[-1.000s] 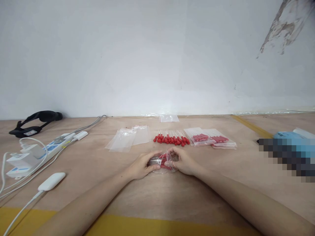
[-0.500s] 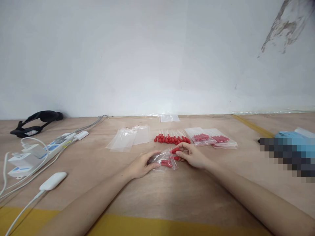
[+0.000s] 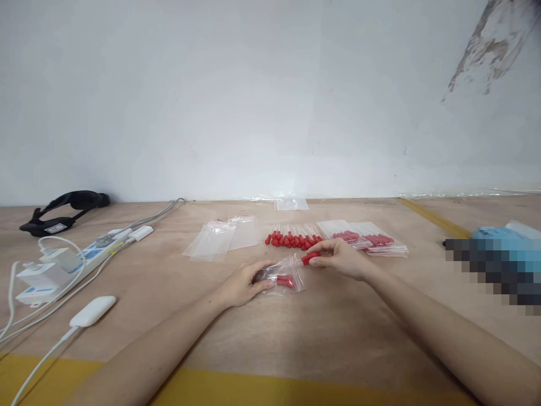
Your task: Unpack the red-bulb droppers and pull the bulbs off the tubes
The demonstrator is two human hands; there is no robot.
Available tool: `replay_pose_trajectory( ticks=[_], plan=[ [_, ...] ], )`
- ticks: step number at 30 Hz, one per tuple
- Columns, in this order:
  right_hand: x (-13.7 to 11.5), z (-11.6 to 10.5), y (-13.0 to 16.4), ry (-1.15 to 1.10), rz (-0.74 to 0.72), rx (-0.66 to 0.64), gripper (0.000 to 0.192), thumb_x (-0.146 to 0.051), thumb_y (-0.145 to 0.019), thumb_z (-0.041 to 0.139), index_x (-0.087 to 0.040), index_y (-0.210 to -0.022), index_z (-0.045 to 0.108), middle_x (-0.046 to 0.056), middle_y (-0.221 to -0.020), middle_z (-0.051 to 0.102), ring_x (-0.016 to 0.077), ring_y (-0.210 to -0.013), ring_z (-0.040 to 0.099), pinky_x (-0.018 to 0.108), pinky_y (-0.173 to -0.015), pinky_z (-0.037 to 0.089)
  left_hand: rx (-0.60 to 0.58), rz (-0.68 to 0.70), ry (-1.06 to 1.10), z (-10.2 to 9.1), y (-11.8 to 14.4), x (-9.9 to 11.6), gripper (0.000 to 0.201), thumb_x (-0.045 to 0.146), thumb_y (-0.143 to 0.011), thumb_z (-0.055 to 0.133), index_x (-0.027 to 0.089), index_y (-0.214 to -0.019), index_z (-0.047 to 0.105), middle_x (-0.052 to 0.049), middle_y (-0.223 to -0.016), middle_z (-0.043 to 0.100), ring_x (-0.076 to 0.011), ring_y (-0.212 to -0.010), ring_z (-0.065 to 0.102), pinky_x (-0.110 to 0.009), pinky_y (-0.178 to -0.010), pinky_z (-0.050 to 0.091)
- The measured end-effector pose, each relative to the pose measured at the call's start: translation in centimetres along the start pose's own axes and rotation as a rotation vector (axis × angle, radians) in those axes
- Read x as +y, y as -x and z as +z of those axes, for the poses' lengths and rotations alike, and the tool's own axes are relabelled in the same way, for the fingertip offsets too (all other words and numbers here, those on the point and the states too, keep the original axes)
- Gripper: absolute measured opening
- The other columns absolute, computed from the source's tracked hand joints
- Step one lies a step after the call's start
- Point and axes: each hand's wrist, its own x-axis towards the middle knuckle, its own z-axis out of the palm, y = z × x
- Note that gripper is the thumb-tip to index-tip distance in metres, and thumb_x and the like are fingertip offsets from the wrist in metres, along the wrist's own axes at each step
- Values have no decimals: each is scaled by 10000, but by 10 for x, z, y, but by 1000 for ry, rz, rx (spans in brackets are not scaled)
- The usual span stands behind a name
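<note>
Since the earlier frames, the right hand (image 3: 341,258) had lifted away from the zip bag (image 3: 282,276) and drawn back toward the loose row, and it now pinched one red-bulbed dropper (image 3: 310,257) between thumb and fingertips, just beside the bag's mouth. Meanwhile the left hand (image 3: 244,285) had kept its place, fingers curled and pressed down on the bag's closed end, pinning it flat to the plywood table (image 3: 296,332). Several red bulbs already showed through the clear plastic.

Behind the hands lay the row of loose droppers (image 3: 291,239); filled bags (image 3: 366,238) sat just right of it and empty bags (image 3: 222,239) to its left. A power strip (image 3: 63,264) with chargers lay far left.

Judging by this, the step in hand was loading droppers into the bag one at a time. The next move would call for steering the glass tip cleanly into the opening while the left hand kept the mouth from collapsing.
</note>
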Motion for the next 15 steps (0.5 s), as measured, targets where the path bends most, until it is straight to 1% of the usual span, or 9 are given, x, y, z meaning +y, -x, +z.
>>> replay_pose_trajectory(
  ticks=[1, 3, 4, 5, 7, 9, 11, 13, 15],
  plan=[
    [-6, -13, 2, 1, 39, -16, 307, -330, -594, 697, -170, -854, 671, 52, -851, 679, 172, -794, 616, 298, -721, 492, -2, -3, -7, 0, 0, 0, 456, 436, -812, 494, 197, -1200, 469, -46, -1003, 614, -182, -822, 565, -293, -739, 444],
    [-17, -39, 7, 25, 100, 3, 287, -328, -589, 704, -178, -832, 679, 58, -835, 682, 179, -780, 621, 294, -696, 500, -2, 0, -16, -2, 1, 0, 450, 434, -815, 491, 197, -1196, 472, -47, -1013, 611, -183, -831, 566, -288, -732, 444],
    [-21, -52, 9, 56, 107, 54, 274, -333, -599, 700, -181, -826, 681, 61, -824, 683, 180, -757, 623, 293, -675, 503, -4, 1, -19, -2, 1, 0, 447, 433, -816, 489, 196, -1196, 474, -47, -1020, 609, -184, -839, 566, -286, -736, 443],
    [-24, -63, 11, 90, 99, 148, 274, -335, -606, 696, -189, -836, 679, 64, -819, 683, 183, -740, 625, 295, -652, 505, -8, 2, -20, -3, 1, 1, 445, 431, -818, 487, 197, -1196, 475, -48, -1025, 606, -184, -847, 565, -286, -742, 442],
    [-23, -77, 11, 161, 26, 342, 277, -345, -621, 686, -194, -852, 672, 69, -837, 681, 189, -740, 625, 300, -637, 506, -10, 2, -22, -5, 2, 3, 439, 427, -821, 482, 201, -1198, 476, -46, -1035, 602, -184, -858, 564, -286, -756, 440],
    [-14, -81, 6, 229, -89, 514, 288, -357, -651, 659, -191, -887, 659, 70, -866, 676, 190, -772, 621, 311, -669, 506, -8, 5, -25, -6, 2, 4, 437, 426, -822, 481, 205, -1199, 477, -45, -1048, 596, -185, -872, 561, -287, -768, 438],
    [1, -75, -3, 335, -198, 621, 279, -350, -692, 619, -188, -917, 648, 63, -889, 667, 183, -794, 614, 322, -716, 500, -7, 9, -31, -6, 2, 4, 440, 430, -822, 481, 206, -1200, 477, -45, -1061, 590, -186, -883, 559, -290, -777, 436],
    [18, -64, -12, 518, -289, 642, 227, -300, -729, 571, -180, -903, 654, 65, -907, 648, 174, -800, 603, 317, -743, 488, -11, 15, -34, -6, 2, 3, 443, 433, -825, 476, 203, -1203, 475, -46, -1068, 588, -184, -888, 558, -291, -784, 434],
    [32, -55, -19, 699, -338, 619, 219, -253, -762, 517, -165, -900, 662, 82, -905, 628, 175, -802, 591, 313, -749, 474, -12, 22, -35, -5, 2, 2, 442, 432, -828, 473, 200, -1205, 473, -49, -1087, 581, -186, -913, 553, -295, -801, 429]
  ],
)
